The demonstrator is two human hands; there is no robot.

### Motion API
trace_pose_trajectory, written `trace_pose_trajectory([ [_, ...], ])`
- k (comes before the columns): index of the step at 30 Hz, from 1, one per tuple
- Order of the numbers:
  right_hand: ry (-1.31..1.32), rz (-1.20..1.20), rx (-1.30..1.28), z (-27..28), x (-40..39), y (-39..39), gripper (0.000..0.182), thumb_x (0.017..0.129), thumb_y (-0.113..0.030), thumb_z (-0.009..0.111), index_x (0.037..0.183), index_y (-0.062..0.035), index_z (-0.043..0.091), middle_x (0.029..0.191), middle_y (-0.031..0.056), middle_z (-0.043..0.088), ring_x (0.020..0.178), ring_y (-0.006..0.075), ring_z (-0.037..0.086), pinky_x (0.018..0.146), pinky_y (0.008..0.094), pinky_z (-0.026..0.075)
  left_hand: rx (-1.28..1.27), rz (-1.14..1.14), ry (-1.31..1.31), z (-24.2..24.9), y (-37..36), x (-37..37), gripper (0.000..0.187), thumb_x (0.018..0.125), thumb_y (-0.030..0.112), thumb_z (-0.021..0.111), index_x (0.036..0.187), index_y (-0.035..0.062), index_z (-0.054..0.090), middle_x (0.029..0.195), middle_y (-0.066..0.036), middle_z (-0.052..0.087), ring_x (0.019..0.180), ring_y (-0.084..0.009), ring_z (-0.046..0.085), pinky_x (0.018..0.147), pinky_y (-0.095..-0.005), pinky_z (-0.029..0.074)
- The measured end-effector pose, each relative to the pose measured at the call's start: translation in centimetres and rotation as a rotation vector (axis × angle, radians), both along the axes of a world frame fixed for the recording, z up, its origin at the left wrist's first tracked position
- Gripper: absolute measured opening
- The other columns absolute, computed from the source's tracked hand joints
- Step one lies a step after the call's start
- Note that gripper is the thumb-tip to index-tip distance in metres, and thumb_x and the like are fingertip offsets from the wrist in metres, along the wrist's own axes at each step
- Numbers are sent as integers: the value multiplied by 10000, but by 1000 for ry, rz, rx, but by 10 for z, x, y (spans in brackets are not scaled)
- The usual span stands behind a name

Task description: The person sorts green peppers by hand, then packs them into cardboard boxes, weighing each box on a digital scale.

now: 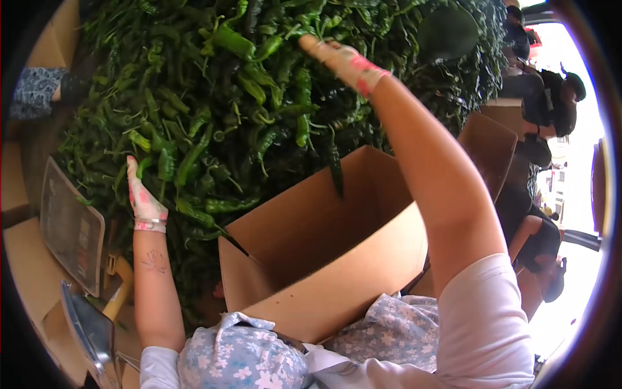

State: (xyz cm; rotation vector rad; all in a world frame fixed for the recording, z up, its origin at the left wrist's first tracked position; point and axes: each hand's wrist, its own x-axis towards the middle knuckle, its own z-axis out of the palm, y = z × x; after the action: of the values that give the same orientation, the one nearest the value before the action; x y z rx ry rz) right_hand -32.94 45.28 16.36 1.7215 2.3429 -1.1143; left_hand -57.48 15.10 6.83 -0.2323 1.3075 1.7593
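Green peppers (243,97) lie in a large heap in front of me. At the heap's near left edge is my left hand (146,202), in a white glove with pink flowers. Its visible fingers are stretched out along the peppers, and the far side of the hand is partly hidden by them. My right hand (343,63), in a similar glove, reaches over the upper middle of the heap with fingers extended and slightly blurred. Against my lap a cardboard box (324,272) stands with its opening toward the heap. Two dark peppers (335,170) hang over its rim.
A dark round object (447,32) rests on the heap at the upper right. Several people (538,123) are along the right side. On the left are a grey plastic panel (72,223), a metal scoop-like object (91,327) and cardboard (26,259). Another person's sleeve (35,93) shows there.
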Motion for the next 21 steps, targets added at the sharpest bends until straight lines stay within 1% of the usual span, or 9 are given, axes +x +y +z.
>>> trace_pose_trajectory([
  [2,-208,8,-24,18,-22,-16,1132,684,-814,500,1396,46,309,1373,231,417,1300,322,375,1072,384,280,75,-20,-88,9,7,7,569,913,508,470,1291,82,483,1227,-86,564,1101,-222,550,934,-377,448],
  [3,-131,126,84,13,-17,-15,1128,680,-787,549,1369,80,332,1355,223,438,1296,313,380,1069,366,285,169,-68,-54,7,8,9,564,919,513,462,1283,82,488,1216,-86,567,1097,-218,550,939,-375,443],
  [6,118,85,-111,6,-10,0,1143,666,-760,600,1360,106,325,1361,220,424,1304,285,370,1074,334,274,137,-32,-36,7,17,2,546,932,502,445,1264,73,508,1202,-77,578,1090,-220,555,943,-367,437],
  [7,122,90,-128,5,-17,-7,1143,666,-760,600,1360,106,325,1361,220,424,1304,285,370,1074,334,274,48,43,-61,17,20,2,538,935,493,442,1250,64,525,1197,-69,586,1077,-220,563,940,-363,438],
  [10,-68,-12,-229,23,-36,-19,1111,672,-698,655,1365,102,316,1384,235,381,1282,289,387,1050,358,296,219,-18,-204,0,9,-9,502,954,456,424,1253,65,519,1196,-66,585,1067,-213,571,921,-359,458],
  [12,14,-16,-12,-12,-23,-14,1105,580,-757,667,1236,112,474,1166,211,569,1109,274,530,962,357,389,281,-59,-189,5,8,-3,470,954,423,443,1257,71,514,1180,-71,595,1047,-220,586,908,-369,473],
  [16,-9,-33,-49,13,-11,-31,1035,576,-752,674,1120,121,559,1124,207,592,1089,255,543,959,338,393,294,-44,-230,18,7,8,446,948,390,471,1264,77,510,1181,-66,594,1049,-214,588,911,-368,475],
  [19,-293,30,-189,24,-26,-7,1049,587,-719,696,1183,123,511,1188,215,558,1111,254,528,964,341,391,202,-57,-158,18,14,1,465,941,404,481,1264,71,514,1187,-67,594,1049,-217,589,920,-369,470],
  [21,-169,16,-207,29,-31,-23,1059,624,-677,699,1251,127,412,1248,225,503,1170,247,481,994,340,359,237,-75,-146,9,15,-2,467,941,402,482,1265,69,514,1188,-69,593,1060,-216,583,929,-370,463],
])
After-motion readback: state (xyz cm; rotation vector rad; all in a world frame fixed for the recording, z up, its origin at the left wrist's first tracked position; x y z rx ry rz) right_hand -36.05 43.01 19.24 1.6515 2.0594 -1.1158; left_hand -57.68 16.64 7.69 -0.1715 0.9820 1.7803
